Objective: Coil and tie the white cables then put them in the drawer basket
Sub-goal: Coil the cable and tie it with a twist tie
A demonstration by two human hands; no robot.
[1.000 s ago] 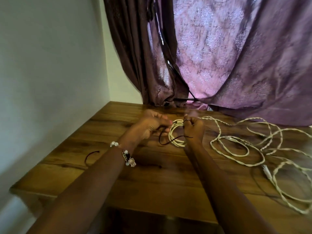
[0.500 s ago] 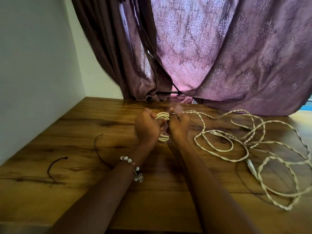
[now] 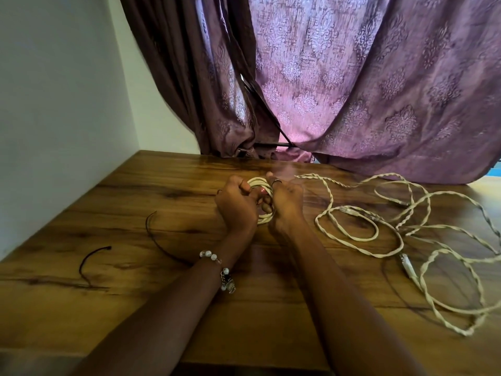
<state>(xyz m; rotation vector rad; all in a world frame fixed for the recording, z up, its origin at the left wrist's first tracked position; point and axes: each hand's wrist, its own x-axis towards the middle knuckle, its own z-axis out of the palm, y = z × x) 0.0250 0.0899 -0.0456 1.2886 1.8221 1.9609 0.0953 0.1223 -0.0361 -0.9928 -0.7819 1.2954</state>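
A small coil of white cable (image 3: 260, 184) lies between my two hands near the middle of the wooden table (image 3: 81, 213). My left hand (image 3: 235, 203) grips its left side with curled fingers. My right hand (image 3: 286, 203), a ring on one finger, grips its right side. A thin dark tie runs from under my left wrist in an arc (image 3: 160, 240) across the table. More white twisted cables (image 3: 393, 234) sprawl loose in tangled loops to the right. No drawer basket is in view.
A second short dark tie (image 3: 90, 260) lies at the table's left. A white wall stands on the left. Purple patterned curtains (image 3: 352, 90) hang behind the table and drape onto its far edge.
The hands came together on the coil, and the dark tie loop once held between them now trails left under my left wrist. The view shifted, bringing the table's left part into sight.
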